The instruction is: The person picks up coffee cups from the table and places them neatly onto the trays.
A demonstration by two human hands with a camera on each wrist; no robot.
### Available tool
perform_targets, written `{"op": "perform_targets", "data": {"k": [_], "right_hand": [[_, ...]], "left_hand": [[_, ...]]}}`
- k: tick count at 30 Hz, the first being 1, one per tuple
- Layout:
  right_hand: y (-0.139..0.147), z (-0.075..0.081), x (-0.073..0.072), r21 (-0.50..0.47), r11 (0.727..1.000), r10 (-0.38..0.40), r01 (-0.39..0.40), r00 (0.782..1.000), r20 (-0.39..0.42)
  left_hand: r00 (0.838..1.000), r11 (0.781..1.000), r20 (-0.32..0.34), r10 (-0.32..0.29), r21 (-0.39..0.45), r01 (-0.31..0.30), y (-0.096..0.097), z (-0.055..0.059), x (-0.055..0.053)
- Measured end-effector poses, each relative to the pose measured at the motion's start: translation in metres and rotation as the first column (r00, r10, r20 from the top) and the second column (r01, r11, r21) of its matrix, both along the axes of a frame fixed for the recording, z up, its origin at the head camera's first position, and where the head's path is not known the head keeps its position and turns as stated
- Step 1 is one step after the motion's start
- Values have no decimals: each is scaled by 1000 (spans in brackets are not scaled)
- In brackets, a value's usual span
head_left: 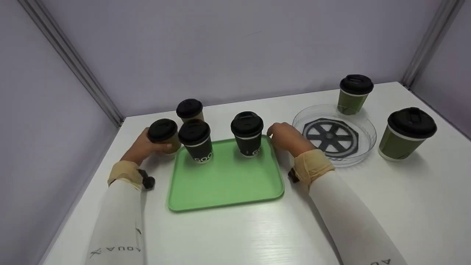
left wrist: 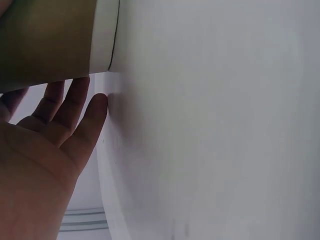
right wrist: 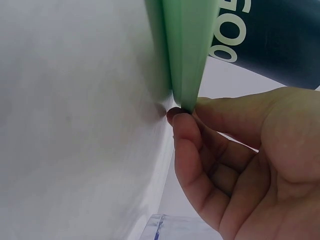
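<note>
My left hand (head_left: 143, 148) holds a brown paper cup (head_left: 173, 142) with a black lid, just left of the green tray (head_left: 226, 186). The thumb crosses the cup's near side. In the left wrist view the fingers reach along the brown wall (left wrist: 47, 42), with its white base band close to the table. At the tray's right edge, my right hand (head_left: 289, 138) pinches the rim between thumb and fingers, seen close in the right wrist view. Two dark lidded paper cups, one left (head_left: 200, 150) and one right (head_left: 249, 144), stand upright on the tray's far part.
Another black-lidded cup (head_left: 190, 110) stands behind the tray's left side. Right of my right hand lies a clear round container (head_left: 371, 147) with a black spoked pattern at its base. Green lidded cups stand behind it (head_left: 351, 101) and to its right (head_left: 399, 143).
</note>
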State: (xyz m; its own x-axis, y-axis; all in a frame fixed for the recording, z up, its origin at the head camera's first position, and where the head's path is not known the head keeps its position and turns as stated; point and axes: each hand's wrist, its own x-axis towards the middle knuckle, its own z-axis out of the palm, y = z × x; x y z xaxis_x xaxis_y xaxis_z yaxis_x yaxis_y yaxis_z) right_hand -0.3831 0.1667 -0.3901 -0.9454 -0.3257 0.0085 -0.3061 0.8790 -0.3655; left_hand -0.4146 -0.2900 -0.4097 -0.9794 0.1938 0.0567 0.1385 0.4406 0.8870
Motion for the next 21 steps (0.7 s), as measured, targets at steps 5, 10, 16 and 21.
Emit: {"op": "perform_targets", "data": {"k": [5,10,16,21], "right_hand": [[-1,0,0,5,1000,-4,4,1000,5],[-1,-1,0,9,1000,-1,1,1000,3],[-1,-1,0,20,1000,-7,7,1000,-4],[-2,-1,0,12,1000,-8,8,1000,8]], "left_hand": [[1000,1000,-7,-11,12,11,-1,1,5],[998,1000,55,29,-11,-29,-6,3,12],[999,999,43,-21,-25,22,-12,4,19],[998,996,44,-35,-78,39,-15,3,26]]}}
